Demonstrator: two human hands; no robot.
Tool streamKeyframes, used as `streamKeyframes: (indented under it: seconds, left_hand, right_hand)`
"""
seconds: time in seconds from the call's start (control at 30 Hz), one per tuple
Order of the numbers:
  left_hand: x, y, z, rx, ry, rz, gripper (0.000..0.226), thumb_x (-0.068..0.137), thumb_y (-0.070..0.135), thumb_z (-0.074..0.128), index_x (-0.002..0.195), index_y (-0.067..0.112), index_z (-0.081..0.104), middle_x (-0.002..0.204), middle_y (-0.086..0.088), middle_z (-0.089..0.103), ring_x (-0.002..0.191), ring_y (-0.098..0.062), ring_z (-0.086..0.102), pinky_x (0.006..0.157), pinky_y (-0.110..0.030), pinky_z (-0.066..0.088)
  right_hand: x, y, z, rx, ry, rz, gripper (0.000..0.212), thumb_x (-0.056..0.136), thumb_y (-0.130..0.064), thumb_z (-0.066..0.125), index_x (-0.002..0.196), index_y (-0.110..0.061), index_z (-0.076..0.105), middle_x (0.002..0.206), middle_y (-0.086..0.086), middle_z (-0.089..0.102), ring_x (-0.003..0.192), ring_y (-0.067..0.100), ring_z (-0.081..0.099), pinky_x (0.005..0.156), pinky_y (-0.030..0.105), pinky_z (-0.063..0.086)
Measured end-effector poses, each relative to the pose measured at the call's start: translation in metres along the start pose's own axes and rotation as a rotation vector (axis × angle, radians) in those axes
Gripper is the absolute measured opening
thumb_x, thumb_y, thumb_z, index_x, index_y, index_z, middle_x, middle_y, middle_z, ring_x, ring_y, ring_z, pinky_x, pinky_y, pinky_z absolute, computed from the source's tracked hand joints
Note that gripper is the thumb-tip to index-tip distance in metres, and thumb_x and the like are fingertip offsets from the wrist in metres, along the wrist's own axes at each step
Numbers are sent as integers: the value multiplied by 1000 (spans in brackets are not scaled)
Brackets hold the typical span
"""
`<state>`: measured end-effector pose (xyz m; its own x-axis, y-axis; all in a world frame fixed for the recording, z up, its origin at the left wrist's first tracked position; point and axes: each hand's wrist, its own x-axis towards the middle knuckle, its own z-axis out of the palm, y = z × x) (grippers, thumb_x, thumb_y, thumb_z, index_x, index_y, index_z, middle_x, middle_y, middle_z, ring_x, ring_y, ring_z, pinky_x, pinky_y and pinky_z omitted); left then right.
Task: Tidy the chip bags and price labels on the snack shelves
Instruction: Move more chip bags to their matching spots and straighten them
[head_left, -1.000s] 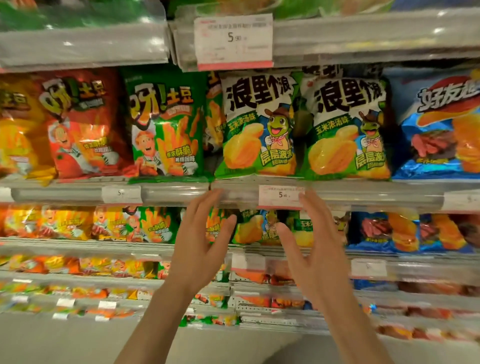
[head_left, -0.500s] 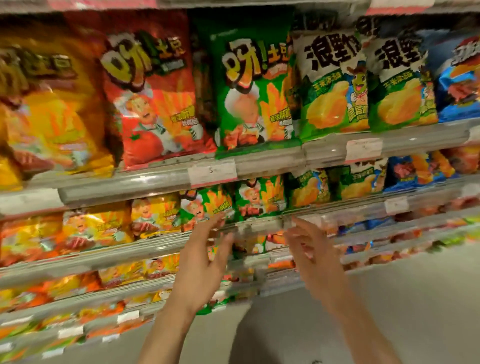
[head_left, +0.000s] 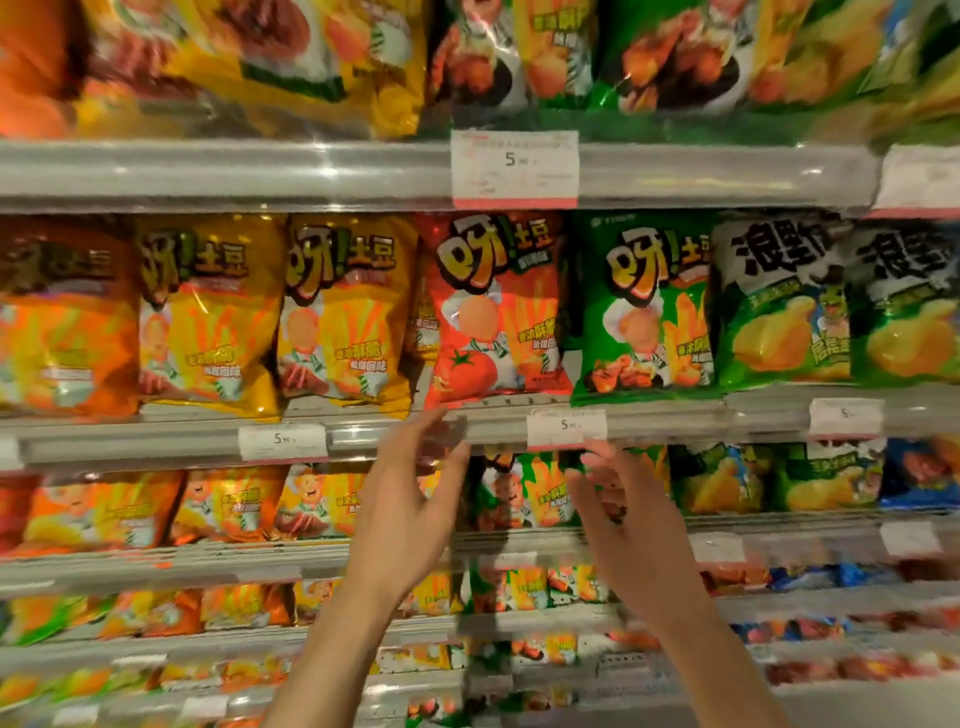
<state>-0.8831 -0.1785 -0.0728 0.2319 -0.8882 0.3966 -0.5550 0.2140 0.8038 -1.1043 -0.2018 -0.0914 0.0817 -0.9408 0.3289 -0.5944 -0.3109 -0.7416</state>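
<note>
Now both my hands are spread wide and empty: my left hand (head_left: 410, 499) just under the shelf rail (head_left: 156, 439), my right hand (head_left: 631, 514) below the price label (head_left: 566, 427). The red chip bag (head_left: 493, 312) stands above. I judge the label comes next, needing a light fingertip push.

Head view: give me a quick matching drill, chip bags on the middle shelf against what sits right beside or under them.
Things:
1. red tomato bag
2. green fries bag
3. left hand

Places:
A. left of the frog-print bags
B. fingertips at the shelf rail
C. right of two yellow bags

Pairs: 1-C, 2-A, 3-B
</note>
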Motion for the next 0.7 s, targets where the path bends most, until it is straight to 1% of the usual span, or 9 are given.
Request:
streamKeyframes:
  seconds: [0.07, 0.17, 0.2, 0.27, 0.33, 0.37, 0.47, 0.6, 0.7]
  left_hand:
    - [21, 12, -6, 49, 51, 65, 44, 100, 41, 58, 142, 29, 51, 128, 11, 61, 109, 3, 59, 93, -31, 54]
    - [53, 26, -7, 156, 105, 130, 51, 100, 37, 59, 147, 24, 45, 140, 1, 52, 124, -12, 52, 103, -32, 45]
    - [62, 29, -5, 184, 105, 138, 54, 100, 37, 59, 150, 24, 41, 144, -2, 48, 129, -16, 49, 106, -31, 42]
    - [78, 33, -1, 220, 86, 137, 61, 101, 38, 57, 155, 28, 32, 153, -6, 39, 140, -20, 40, 109, -28, 32]
    - [91, 34, 5, 198, 57, 112, 66, 101, 43, 55, 158, 33, 23, 160, -7, 30, 147, -23, 32, 113, -34, 30]
    - [96, 35, 8, 165, 42, 85, 68, 101, 46, 54, 159, 34, 20, 162, -7, 27, 149, -23, 30, 115, -39, 31]
    - [107, 32, 13, 103, -9, 29, 73, 100, 55, 50, 161, 36, 13, 167, -1, 22, 152, -19, 27, 119, -43, 31]
    - [112, 30, 16, 43, -55, 59, 72, 102, 53, 50, 161, 38, 10, 166, 17, 23, 151, -4, 24, 119, -32, 27]
    - [112, 38, 18, 18, -21, 96, 69, 102, 47, 53, 160, 39, 16, 154, 27, 30, 140, 7, 27, 110, -22, 26]
  right_hand:
    - [21, -12, -5, -10, 39, -65, 50, 98, -54, 51, 140, -27, 51, 128, -8, 62, 114, 10, 62, 95, 36, 55]
    - [53, -33, -11, 60, 115, -170, 40, 100, -37, 59, 137, -22, 54, 126, -8, 57, 111, 7, 59, 90, 16, 50]
    - [64, -39, -13, 21, 144, -226, 42, 100, -38, 58, 138, -20, 54, 126, -7, 57, 111, 6, 58, 91, 15, 49]
    - [86, -46, -12, -55, 111, -234, 53, 100, -48, 54, 147, -25, 44, 137, -6, 52, 120, 7, 54, 100, 26, 47]
    - [105, -53, -9, -72, 32, -175, 63, 99, -52, 54, 154, -30, 32, 151, -5, 42, 135, 12, 46, 111, 37, 42]
    - [112, -55, -6, -65, -2, -170, 66, 99, -51, 53, 156, -30, 28, 155, -4, 39, 140, 14, 42, 115, 38, 38]
    - [125, -58, 0, 11, -85, -127, 71, 101, -47, 51, 160, -29, 15, 162, -2, 33, 147, 19, 35, 116, 38, 33]
    - [130, -52, 6, 95, -126, -78, 71, 102, -49, 48, 159, -36, 6, 164, -4, 30, 148, 20, 33, 119, 43, 32]
    - [133, -49, 4, 190, -119, -66, 71, 101, -49, 50, 157, -42, 7, 164, -7, 29, 148, 16, 34, 119, 47, 34]
